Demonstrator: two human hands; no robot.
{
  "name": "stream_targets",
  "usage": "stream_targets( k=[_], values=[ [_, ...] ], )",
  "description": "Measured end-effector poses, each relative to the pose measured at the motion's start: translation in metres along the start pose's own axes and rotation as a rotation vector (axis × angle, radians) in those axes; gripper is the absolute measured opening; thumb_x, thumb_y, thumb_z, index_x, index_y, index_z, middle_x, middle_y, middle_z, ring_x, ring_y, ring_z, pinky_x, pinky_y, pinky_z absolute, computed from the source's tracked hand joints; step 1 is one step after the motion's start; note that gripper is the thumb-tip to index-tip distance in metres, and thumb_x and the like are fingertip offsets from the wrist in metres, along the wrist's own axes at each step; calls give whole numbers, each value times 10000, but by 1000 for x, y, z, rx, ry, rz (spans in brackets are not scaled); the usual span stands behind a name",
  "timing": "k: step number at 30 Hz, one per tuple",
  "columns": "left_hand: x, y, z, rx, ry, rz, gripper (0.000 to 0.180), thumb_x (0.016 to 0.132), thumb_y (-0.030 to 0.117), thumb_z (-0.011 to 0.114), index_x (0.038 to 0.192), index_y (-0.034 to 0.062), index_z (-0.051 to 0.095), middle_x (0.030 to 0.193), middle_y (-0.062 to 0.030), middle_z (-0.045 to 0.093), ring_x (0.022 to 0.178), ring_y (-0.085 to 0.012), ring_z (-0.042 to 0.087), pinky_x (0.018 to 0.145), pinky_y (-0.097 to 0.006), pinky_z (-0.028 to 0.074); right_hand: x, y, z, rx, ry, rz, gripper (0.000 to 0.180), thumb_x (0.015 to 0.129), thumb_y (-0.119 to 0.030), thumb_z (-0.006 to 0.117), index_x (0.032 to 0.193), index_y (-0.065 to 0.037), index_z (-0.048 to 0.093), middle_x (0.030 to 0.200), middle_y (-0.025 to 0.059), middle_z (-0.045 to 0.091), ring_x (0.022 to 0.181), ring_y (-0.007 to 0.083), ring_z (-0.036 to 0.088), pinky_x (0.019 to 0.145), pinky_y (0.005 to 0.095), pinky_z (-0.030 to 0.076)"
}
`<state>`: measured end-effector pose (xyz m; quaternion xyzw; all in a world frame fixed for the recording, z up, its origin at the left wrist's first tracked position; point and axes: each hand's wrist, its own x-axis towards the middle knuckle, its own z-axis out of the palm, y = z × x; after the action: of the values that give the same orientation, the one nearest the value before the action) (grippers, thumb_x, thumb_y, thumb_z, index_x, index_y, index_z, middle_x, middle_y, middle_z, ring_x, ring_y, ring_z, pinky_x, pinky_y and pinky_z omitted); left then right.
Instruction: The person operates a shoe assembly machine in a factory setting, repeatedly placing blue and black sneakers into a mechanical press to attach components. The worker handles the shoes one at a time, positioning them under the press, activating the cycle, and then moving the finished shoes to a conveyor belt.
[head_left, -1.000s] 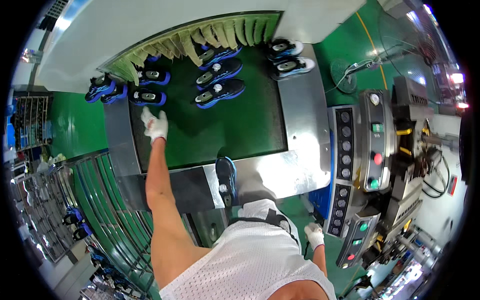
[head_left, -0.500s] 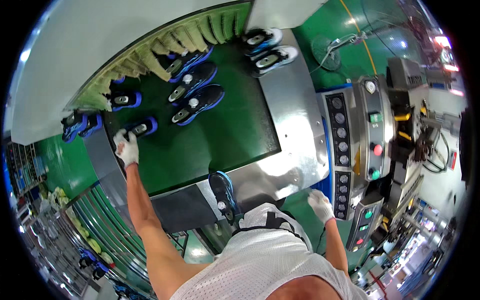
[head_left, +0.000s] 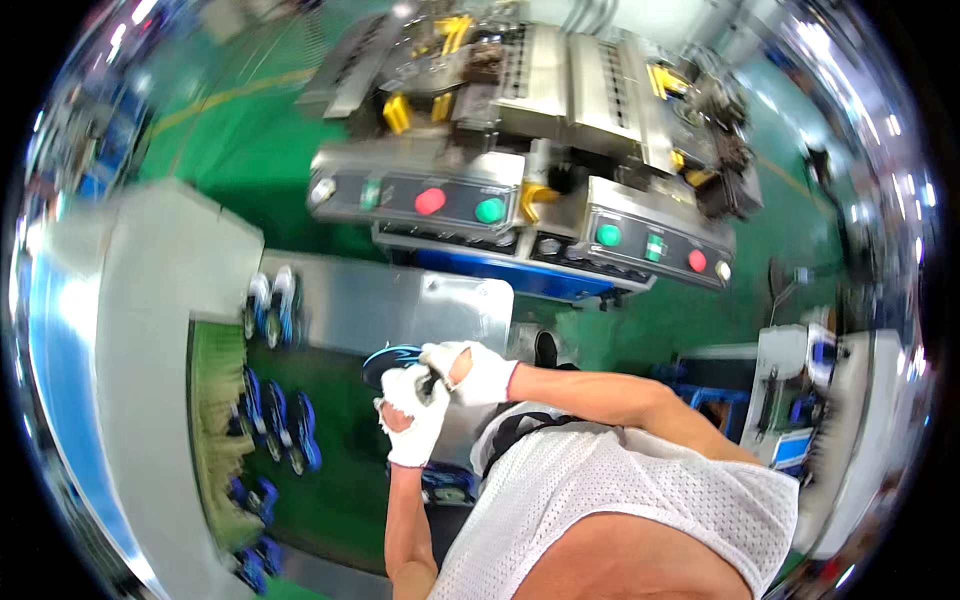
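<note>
A big grey metal machine [head_left: 540, 130] with yellow clamps and red and green round buttons is filling the upper part of the view, standing on a green floor [head_left: 260, 170]. Below it to the left, a dark green conveyor belt [head_left: 340, 470] with a shiny steel frame [head_left: 400, 310] is carrying several blue and black sports shoes [head_left: 285, 430], lying in loose pairs near a fringe of pale strip curtain [head_left: 215, 420]. The person's white mesh shirt [head_left: 620, 520] is covering the lower right. Over the belt's near edge, the left hand [head_left: 412, 418] and right hand [head_left: 468, 372], both in worn white gloves, are meeting, touching each other. Their fingers are clenching together around a dark blue shoe [head_left: 392, 360] with light blue trim, holding it just above the steel frame.
</note>
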<state>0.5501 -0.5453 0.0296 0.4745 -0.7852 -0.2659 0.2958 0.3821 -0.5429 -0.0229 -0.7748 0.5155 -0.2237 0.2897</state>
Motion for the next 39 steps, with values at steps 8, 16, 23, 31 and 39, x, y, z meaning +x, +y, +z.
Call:
stream_targets(
  k=[8, 16, 23, 31, 39],
  values=[
    [169, 212, 100, -116, -75, 727, 526, 815, 52, 765, 1301, 2, 570, 1295, -214, 589, 1184, -354, 595, 991, -422, 491, -198, 85, -199, 666, 466, 590, 844, 774, -409, 820, 1424, 3, 473, 1231, 152, 633, 1167, 210, 599, 1003, 310, 469],
    [209, 294, 243, -582, -238, 412, 553, 898, 28, 685, 1396, -15, 448, 1308, -185, 531, 1177, -293, 614, 989, -401, 532, -348, 126, -235, 1377, 1224, 366, 785, 788, -244, 779, 1438, 34, 437, 1288, 236, 625, 1124, 353, 671, 962, 486, 581],
    [238, 312, 299, -571, -419, 340, 579, 959, 76, 634, 1472, 5, 375, 1407, -196, 514, 1278, -291, 569, 1054, -391, 480, -345, 102, -287, 1610, 1377, 28, 837, 810, -317, 766, 1486, -1, 386, 1322, 242, 596, 1138, 372, 656, 965, 497, 579],
    [322, 332, 376, -426, -486, 333, 630, 957, 293, 666, 1443, -21, 415, 1416, -227, 495, 1281, -312, 548, 1091, -401, 438, -336, 115, -270, 1527, 1649, 213, 557, 834, -221, 706, 1289, 58, 549, 1140, 181, 670, 947, 269, 705, 829, 419, 606],
    [370, 386, 467, -226, -460, 181, 606, 847, 323, 715, 1327, -6, 548, 1238, -231, 634, 1114, -338, 639, 967, -422, 487, -343, 103, -267, 1423, 1789, 378, 516, 827, -142, 657, 1296, 49, 558, 1076, 110, 693, 914, 189, 699, 810, 356, 595]
  ],
)
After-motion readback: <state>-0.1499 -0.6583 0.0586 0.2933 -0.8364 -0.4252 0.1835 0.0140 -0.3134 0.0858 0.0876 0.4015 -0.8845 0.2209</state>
